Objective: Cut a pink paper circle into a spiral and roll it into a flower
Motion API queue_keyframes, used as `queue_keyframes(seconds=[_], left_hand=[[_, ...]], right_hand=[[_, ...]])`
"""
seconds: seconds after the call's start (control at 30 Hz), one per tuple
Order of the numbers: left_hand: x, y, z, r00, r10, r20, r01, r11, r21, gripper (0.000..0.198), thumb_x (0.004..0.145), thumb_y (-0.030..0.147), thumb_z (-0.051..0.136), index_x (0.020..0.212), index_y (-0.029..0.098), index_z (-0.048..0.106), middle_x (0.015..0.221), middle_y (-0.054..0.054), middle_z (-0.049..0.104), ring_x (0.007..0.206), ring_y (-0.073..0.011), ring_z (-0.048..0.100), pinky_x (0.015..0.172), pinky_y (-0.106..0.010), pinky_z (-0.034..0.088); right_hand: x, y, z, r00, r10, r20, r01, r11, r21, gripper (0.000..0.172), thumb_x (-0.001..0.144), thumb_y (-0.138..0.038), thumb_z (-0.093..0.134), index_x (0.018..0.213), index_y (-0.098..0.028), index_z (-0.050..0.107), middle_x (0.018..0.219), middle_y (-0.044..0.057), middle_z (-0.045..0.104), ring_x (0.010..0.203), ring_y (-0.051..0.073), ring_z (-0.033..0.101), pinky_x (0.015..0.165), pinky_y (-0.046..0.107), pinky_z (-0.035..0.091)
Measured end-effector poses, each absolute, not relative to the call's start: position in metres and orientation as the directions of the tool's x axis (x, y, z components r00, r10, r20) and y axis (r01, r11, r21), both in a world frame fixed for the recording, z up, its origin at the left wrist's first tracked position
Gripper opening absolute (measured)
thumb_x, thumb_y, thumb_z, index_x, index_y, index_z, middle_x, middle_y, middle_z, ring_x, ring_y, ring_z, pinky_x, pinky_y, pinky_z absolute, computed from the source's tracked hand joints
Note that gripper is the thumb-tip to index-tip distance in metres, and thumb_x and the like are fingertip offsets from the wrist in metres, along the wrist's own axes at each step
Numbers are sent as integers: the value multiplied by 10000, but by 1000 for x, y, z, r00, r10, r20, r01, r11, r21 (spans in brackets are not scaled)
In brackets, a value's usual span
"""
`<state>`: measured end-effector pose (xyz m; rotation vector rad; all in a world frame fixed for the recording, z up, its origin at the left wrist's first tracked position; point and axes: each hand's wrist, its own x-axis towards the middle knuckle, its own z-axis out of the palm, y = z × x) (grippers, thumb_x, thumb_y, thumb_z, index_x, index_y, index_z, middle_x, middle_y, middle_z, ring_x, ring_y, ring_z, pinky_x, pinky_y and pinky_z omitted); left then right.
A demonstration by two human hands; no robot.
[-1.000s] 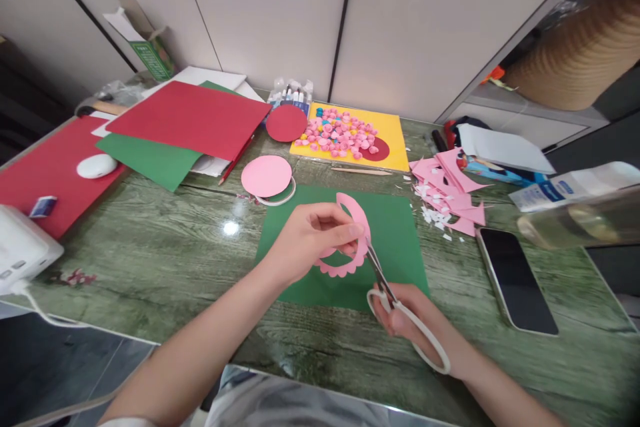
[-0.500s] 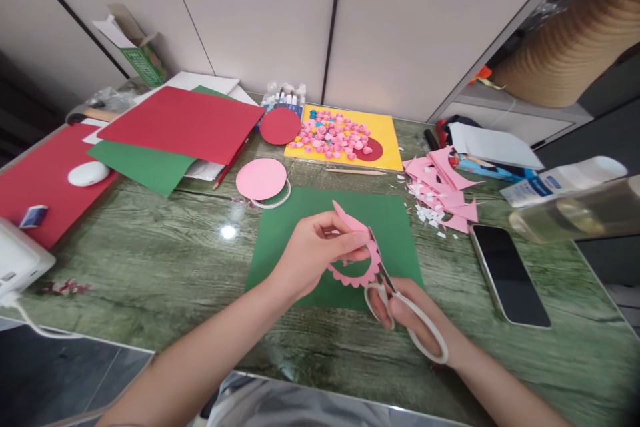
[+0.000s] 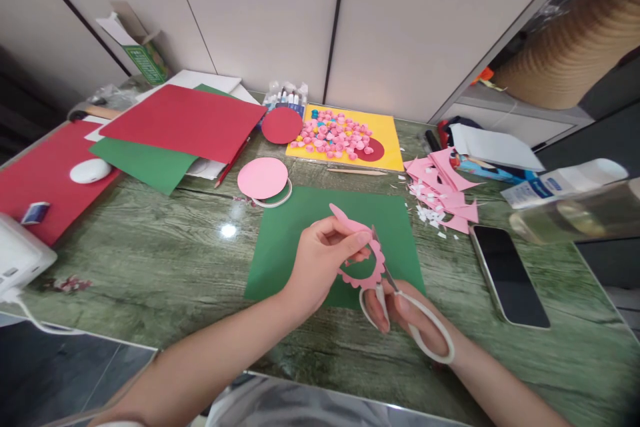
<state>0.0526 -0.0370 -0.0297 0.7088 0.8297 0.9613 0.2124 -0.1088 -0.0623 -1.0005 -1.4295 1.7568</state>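
Observation:
My left hand pinches a pink paper ring between thumb and fingers. Part of the ring's outer edge is cut into scallops; a smooth strip sticks up past my fingers, which hide part of it. Wrapped through the white handles of the scissors, my right hand holds them with the blades pointing up at the ring's right edge. Both hands are over a green paper sheet on the table. Behind it to the left lie a pink paper disc and a white ring.
A yellow sheet at the back bears many small pink pieces. Pink paper scraps lie at right, near a phone and a bottle. Red sheets are stacked at left. A wooden stick lies behind the green sheet.
My left hand and the ring have shifted slightly right. The scissor handles have spread wider and the blades have parted at the ring's edge. The view has shifted slightly.

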Motion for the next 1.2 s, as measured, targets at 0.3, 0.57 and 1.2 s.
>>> queue_keyframes(seconds=[0.3,0.57,1.2], left_hand=[[60,-46,-33,247,919,-308,-465,391,794,192,649,252,732,615,123,594,588,11,619,535,-66,550,549,-187,442],[60,-48,-30,283,903,-323,-508,427,748,150,641,256,735,646,136,645,610,3,623,559,-76,552,576,-206,456],[57,-47,-35,205,936,-285,-418,347,840,209,687,302,697,664,125,587,704,-22,649,633,-110,616,633,-236,516]], right_hand=[[208,-114,-71,-440,883,-162,-48,-204,-978,517,857,-630,301,655,-183,464,604,4,434,564,148,391,562,288,318],[207,-114,-66,-415,896,-161,-7,-180,-984,465,865,-603,329,681,-190,436,612,0,410,575,149,364,556,283,282],[206,-112,-56,-431,881,-193,91,-170,-981,470,862,-617,330,672,-191,393,607,-19,376,560,130,342,552,272,284]])
